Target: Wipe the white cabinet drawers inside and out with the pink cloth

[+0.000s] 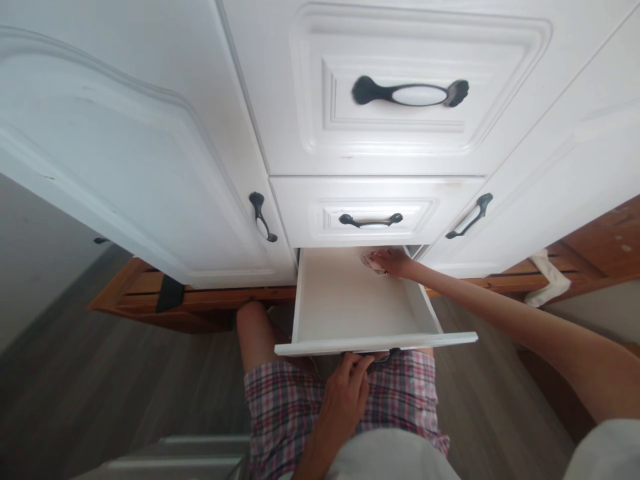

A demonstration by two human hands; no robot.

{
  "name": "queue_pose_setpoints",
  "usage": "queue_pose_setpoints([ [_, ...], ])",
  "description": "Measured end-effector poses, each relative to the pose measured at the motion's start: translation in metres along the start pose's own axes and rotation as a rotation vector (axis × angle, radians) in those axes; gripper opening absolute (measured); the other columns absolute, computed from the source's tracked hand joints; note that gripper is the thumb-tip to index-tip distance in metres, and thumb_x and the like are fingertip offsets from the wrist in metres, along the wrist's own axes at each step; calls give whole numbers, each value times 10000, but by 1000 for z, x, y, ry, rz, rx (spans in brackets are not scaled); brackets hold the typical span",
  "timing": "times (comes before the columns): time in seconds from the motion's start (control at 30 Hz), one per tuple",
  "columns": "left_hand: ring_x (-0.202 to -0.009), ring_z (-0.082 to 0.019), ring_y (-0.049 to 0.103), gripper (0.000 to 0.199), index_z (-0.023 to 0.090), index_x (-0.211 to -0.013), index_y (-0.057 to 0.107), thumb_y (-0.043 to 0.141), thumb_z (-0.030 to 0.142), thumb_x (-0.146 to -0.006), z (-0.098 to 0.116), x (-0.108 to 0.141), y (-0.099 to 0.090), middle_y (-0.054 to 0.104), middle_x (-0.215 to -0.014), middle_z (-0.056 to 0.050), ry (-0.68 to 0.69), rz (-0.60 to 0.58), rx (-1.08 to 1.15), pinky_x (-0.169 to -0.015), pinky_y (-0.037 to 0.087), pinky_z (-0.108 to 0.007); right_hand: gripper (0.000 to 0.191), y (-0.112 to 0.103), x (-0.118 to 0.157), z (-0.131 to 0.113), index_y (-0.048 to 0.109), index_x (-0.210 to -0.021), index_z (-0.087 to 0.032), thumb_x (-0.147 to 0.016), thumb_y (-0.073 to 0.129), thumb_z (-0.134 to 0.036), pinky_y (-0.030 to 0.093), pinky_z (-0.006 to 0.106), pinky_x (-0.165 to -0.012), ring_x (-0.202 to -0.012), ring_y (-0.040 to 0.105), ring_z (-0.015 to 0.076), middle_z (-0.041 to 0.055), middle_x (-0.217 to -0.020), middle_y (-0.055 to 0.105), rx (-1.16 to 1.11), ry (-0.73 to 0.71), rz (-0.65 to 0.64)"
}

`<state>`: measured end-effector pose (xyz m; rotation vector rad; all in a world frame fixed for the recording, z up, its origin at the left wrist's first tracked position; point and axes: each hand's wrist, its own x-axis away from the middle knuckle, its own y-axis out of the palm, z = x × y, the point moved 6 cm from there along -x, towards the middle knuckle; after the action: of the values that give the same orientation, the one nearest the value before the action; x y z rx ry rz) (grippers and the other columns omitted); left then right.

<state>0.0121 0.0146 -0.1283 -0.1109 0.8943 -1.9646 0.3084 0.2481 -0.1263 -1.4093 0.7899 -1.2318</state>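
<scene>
A white drawer (350, 307) is pulled out of the white cabinet, low in the middle of the view. My right hand (393, 261) reaches inside near its back right corner, fingers closed on a crumpled pinkish cloth (374, 262) against the drawer bottom. Below the drawer front, my left hand (353, 377) has its fingers curled on the dark handle (387, 357).
Above the open drawer are two closed drawer fronts with dark handles (410, 95). Cabinet doors (125, 153) flank them. A wooden bench (120, 293) runs beneath, with a pale strap (550, 280) at the right. My knees are under the drawer.
</scene>
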Motion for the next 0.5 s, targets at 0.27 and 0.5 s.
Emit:
queue_pose_setpoints([
  [0.27, -1025, -200, 736, 459, 287, -1460, 594, 443, 106, -1066, -1, 0, 2, 667, -1193, -57, -3, -15, -28, -941, 648, -355, 940, 33, 53, -29, 497, -1574, -215, -704, 852, -195, 489, 533, -1053, -1277, 596, 442, 239, -1451, 551, -70, -37, -242],
  [0.5, -960, -190, 758, 520, 285, -1429, 597, 403, 30, -1018, -4, 1, 6, 675, -1157, -45, 38, 12, -107, -868, 664, -328, 697, 31, 100, -55, 657, -1388, -347, -723, 754, -166, 536, 427, -916, -1169, 630, 326, 100, -1332, 595, -297, -274, -480],
])
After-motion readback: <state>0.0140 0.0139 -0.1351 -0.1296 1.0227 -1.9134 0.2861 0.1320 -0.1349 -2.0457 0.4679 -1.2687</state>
